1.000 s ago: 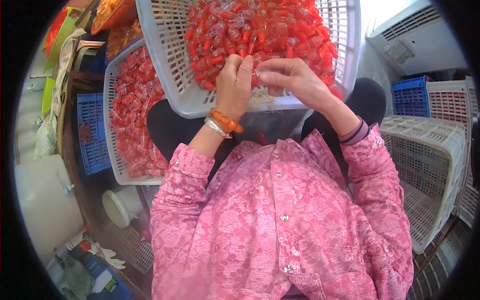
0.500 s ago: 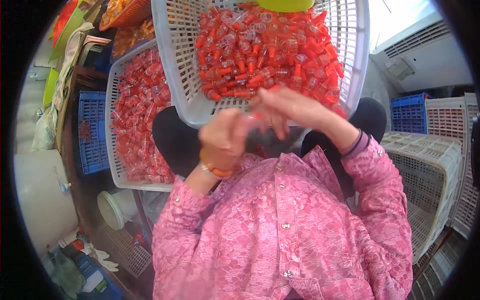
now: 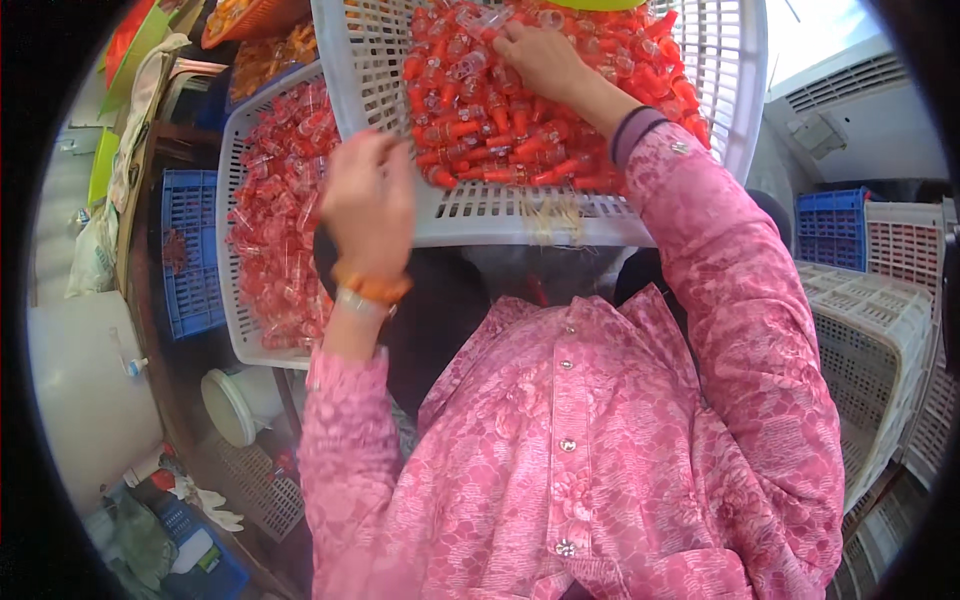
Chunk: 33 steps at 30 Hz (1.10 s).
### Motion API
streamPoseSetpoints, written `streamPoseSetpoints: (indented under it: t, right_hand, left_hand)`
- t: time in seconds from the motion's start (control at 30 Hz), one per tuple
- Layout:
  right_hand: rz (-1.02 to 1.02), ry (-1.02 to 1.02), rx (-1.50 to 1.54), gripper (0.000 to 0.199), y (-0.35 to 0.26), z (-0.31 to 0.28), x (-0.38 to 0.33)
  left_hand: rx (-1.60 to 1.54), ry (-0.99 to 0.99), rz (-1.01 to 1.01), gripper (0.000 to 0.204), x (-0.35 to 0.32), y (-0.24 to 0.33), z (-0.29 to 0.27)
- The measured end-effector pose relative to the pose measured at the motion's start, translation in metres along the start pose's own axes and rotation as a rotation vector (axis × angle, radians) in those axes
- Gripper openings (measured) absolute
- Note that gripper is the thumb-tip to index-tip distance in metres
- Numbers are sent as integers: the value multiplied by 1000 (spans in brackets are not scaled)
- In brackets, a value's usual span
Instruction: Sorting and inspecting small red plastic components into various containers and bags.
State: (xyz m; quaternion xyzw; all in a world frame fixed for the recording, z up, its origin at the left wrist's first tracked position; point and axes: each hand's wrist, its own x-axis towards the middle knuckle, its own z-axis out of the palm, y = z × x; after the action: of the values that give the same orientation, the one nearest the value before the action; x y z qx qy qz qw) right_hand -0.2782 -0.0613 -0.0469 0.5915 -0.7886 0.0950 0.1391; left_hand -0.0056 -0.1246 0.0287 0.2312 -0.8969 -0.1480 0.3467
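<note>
My right hand (image 3: 540, 58) reaches into a large white basket (image 3: 480, 232). Its bent fingers are drawn together on the heap of small red-and-clear plastic bottles (image 3: 520, 140), which have narrow red tips. Several loose clear plastic pieces (image 3: 485, 22) lie by the fingertips; what the fingers grip is hidden. My left hand (image 3: 368, 195) is raised at the near left corner of this basket, close to a second white basket. Motion smears its fingers, so I cannot see whether it holds anything.
The second white basket (image 3: 232, 215) on the left is full of shiny red-and-clear pieces (image 3: 285, 215). Beside it stand a blue crate (image 3: 190, 290) and a white tub (image 3: 228, 408). A yellow-green bowl edge (image 3: 600, 4) shows at the top. Stacked crates (image 3: 860, 310) stand at right.
Both hands were together in front of the large basket, with something reddish between them. They have parted: the right moved up into the heap, the left went left toward the second basket.
</note>
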Motion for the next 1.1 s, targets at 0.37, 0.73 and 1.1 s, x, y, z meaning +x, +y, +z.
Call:
streamPoseSetpoints:
  t: [0.37,0.73,1.1]
  right_hand:
    - [800,192,1533,26,4,-106,-136]
    - [615,167,1577,32,-21,-106,-145]
    - [440,-190,1508,27,-70,-121,-140]
  left_hand:
    - [303,-413,447,31,42,-22,157]
    - [-685,-584,-225,16,11,29,89]
    - [-672,-246,-262,26,-29,64,63]
